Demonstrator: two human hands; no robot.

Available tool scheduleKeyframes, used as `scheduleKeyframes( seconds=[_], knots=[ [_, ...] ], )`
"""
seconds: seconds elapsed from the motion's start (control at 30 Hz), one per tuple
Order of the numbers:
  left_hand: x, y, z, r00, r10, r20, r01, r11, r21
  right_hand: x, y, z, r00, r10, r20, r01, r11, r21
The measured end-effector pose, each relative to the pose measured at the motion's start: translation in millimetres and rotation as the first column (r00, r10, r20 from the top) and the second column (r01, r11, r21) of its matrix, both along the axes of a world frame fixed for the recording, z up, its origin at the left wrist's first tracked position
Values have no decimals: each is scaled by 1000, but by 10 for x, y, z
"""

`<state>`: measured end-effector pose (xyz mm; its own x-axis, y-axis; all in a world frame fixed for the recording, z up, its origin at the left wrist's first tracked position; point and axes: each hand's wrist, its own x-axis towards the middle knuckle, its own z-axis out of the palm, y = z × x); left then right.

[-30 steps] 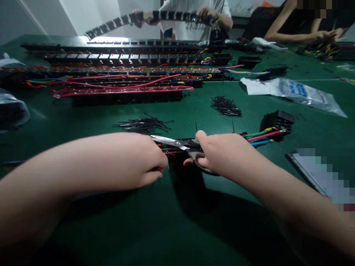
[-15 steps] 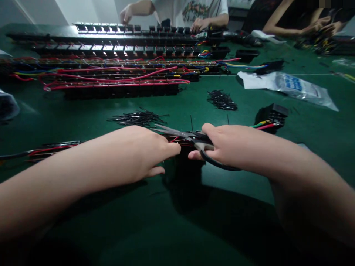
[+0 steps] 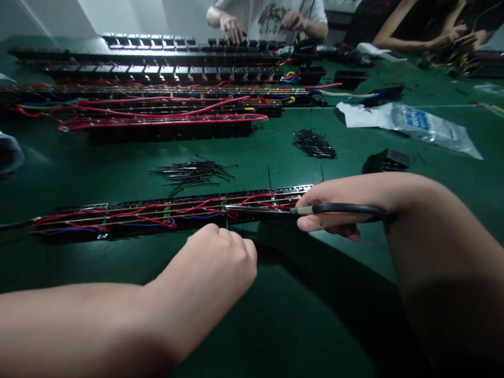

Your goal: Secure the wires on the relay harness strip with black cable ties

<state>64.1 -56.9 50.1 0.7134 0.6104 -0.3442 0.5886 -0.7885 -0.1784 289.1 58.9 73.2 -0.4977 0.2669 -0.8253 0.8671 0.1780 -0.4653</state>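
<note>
Basically, our whole work area is a broad, dark-green, smooth-topped table (image 3: 129,168). Opposite us, a person in a white printed top (image 3: 271,18) has one hand down on the far rows. Those are long black segmented strips (image 3: 165,73), laid side by side across the back, w/ red, blue & yellow wires on the nearer ones. Closer in, right before us, lies the long narrow black strip w/ red & blue wires (image 3: 134,215); it's flat, running L to R, its R end disappearing behind our R hand. A clear plastic bag w/ blue print (image 3: 425,123) lies beyond, to the R.

Our bare L hand (image 3: 224,257) is just this side of the wired strip, fingers curled into a fist; fingertips are hidden, so we can't tell what's pinched, tho a thin dark strand shows btwn knuckles & strip. Our bare R hand (image 3: 342,189) is wrapped round the steel scissors w/ black-and-grey looped handles (image 3: 305,210); blades nearly together over the strip, tips just beyond our L fist.

A loose pile of thin black plastic ties (image 3: 192,170) sits past the strip's middle; a small black rectangular block (image 3: 388,160) sits past our R wrist. Smallest: two thin black upright strands (image 3: 270,178) at the strip's far side.
</note>
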Motion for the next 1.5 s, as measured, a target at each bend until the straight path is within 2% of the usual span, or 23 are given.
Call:
scheduleKeyframes(
  seconds=[0.13,0.33,0.57,0.83,1.2,1.37,1.5],
  knots=[
    [-19,-52,-27,1000,15,11,-16,998,61,26,7,-3,1000,16,-6,-16,997,-74],
    [-14,-66,-3,998,53,-35,-53,999,-2,7,43,-98,999,26,-24,-27,1000,-17],
    [-5,-78,0,994,96,-57,-94,995,30,49,68,-114,1000,4,-6,-4,999,-37],
    [2,-42,-38,999,8,-39,-4,994,112,-2,75,-180,999,-38,-37,37,999,-23],
    [-7,-38,-11,999,49,-3,-49,998,48,-20,61,-191,997,-70,20,70,998,5],
    [1,-15,-11,999,54,1,-54,998,28,-17,69,-217,998,-47,45,47,999,18],
    [-1,-11,-6,998,54,-21,-54,998,-11,-15,70,-232,996,-80,24,80,997,-11]
  ],
)
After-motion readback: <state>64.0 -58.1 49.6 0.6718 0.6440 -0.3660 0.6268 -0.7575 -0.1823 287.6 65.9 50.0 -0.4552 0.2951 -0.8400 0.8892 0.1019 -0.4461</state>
